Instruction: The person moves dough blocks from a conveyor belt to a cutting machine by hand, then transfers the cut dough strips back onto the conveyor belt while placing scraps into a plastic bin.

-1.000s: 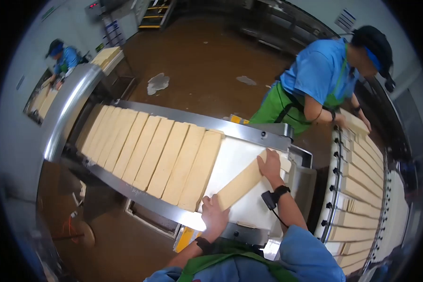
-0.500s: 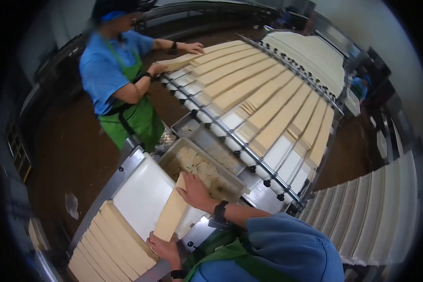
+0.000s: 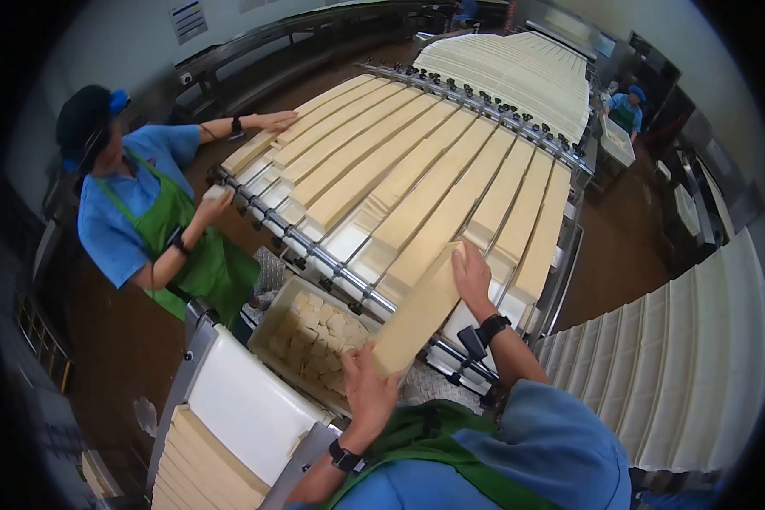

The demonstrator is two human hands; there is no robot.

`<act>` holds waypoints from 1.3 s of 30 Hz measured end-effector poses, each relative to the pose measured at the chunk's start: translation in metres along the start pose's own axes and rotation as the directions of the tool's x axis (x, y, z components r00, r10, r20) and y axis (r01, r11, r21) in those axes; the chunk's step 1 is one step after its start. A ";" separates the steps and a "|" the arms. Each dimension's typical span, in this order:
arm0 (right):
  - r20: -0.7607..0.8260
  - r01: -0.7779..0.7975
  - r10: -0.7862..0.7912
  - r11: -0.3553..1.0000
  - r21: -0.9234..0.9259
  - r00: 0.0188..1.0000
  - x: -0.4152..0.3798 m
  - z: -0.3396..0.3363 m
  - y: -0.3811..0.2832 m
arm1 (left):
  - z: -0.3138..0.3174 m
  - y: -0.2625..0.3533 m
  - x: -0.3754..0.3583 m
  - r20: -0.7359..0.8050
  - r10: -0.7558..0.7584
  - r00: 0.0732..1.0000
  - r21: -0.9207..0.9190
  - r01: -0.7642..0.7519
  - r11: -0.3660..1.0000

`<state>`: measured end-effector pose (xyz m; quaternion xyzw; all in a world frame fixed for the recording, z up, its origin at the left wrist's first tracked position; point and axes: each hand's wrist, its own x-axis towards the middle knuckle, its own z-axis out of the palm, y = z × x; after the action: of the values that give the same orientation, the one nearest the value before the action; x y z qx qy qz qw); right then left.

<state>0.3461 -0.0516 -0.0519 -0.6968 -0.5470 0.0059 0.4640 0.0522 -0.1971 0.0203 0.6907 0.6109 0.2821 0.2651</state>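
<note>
Between my two hands is a long, pale-yellow strip of dough [image 3: 418, 319], tilted over the near rail of the large conveyor. My left hand [image 3: 370, 391] grips its lower end, above a bin. The fingers of my right hand [image 3: 473, 276] are closed around the far end, over the conveyor. Beyond it, rows of similar dough strips [image 3: 450, 174] lie side by side on the white belt lanes. To the lower left, more dough strips [image 3: 197, 463] sit close together on a smaller white belt [image 3: 251, 399].
A plastic bin [image 3: 272, 327] of broken dough pieces stands below the metal rail [image 3: 314, 248]. A co-worker [image 3: 157, 204] in a green apron stands at left, one hand on a strip. White ridged sheets [image 3: 654, 365] rise at right. Another person [image 3: 626, 110] is farther back.
My hands have carried the dough strip from above the smaller belt up and right, to the large conveyor's near edge. My view has shifted. The co-worker's near hand has come off the strip.
</note>
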 end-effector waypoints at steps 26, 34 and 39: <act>0.308 0.128 -0.075 0.979 -0.158 0.948 -0.046 -0.025 -0.005 | 0.082 0.030 0.078 0.202 0.105 0.974 -0.155 -0.074 0.985; 0.595 0.210 -0.289 0.957 0.200 0.750 -0.083 -0.033 -0.031 | 0.068 0.007 0.078 0.241 0.237 0.941 -0.315 -0.155 0.936; 0.410 0.461 -0.484 0.872 0.162 0.773 -0.084 -0.028 -0.035 | 0.066 -0.012 0.065 0.122 0.199 0.972 -0.431 -0.129 0.893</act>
<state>0.2999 -0.1352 -0.0552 -0.5049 -0.7939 0.0599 0.3334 0.0967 -0.1331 -0.0299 0.6873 0.4513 0.3709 0.4317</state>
